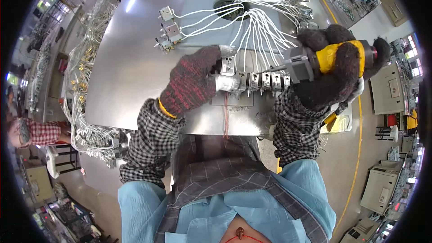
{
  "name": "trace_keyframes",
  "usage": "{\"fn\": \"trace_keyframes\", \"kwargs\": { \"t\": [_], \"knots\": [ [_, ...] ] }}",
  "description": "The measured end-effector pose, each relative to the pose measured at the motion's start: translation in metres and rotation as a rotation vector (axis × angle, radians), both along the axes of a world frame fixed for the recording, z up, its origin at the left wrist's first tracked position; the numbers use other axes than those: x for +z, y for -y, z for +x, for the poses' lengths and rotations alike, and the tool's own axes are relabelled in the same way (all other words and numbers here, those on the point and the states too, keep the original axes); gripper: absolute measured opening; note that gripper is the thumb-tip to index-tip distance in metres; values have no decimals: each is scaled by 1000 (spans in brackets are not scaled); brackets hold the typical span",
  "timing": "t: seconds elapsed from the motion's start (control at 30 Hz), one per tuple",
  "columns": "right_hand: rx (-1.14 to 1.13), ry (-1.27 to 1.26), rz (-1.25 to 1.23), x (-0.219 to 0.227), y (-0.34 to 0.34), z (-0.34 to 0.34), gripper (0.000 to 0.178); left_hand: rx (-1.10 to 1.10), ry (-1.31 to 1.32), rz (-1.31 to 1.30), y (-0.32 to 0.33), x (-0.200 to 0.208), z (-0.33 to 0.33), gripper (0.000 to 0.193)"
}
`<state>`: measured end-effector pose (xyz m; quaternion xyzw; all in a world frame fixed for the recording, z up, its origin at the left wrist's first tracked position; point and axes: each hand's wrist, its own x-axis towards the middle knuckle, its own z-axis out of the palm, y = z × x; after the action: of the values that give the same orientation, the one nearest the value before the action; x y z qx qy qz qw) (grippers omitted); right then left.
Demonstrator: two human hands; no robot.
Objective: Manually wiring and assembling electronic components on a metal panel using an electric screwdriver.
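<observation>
No lettering is legible; the pale label (384, 195) on a cabinet (371, 192) at right is too small to read.

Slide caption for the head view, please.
Left grip on a small metal block, right grip on a yellow power tool, white wires fanned beyond.

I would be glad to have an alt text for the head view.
A gloved left hand grips a small metal component while the gloved right hand points a yellow power screwdriver toward it. White wires fan from a round opening in a grey-blue panel, above a metal table.
</observation>
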<state>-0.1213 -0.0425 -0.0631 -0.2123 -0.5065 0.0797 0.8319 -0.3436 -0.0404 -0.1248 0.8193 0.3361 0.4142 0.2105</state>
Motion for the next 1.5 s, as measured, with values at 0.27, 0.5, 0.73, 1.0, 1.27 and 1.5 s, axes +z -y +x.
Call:
{"fn": "trace_keyframes", "kwargs": {
  "t": [0.27, 0.5, 0.73, 1.0, 1.27, 1.5],
  "knots": [
    [291, -140, -29, 11, 17, -4, 65, -4, -95, -40, 0, -4, 38, 52],
    [965, 343, -712, -42, 64, -57, 63, -91, 20, -310, -11, -13, -39, 62],
    [180, 713, -719, -66, 64, 6, 57, -85, -44, -346, -11, -6, -33, 60],
    [50, 115, -811, -18, 39, 41, 66, -73, -133, -350, 2, 10, -12, 59],
    [280, 3, -122, 20, 13, -17, 65, 24, -317, -147, 0, -7, -6, 58],
    [610, -42, -100, -3, 10, -16, 59, 23, -395, -138, 9, 8, 6, 65]
  ]
}}
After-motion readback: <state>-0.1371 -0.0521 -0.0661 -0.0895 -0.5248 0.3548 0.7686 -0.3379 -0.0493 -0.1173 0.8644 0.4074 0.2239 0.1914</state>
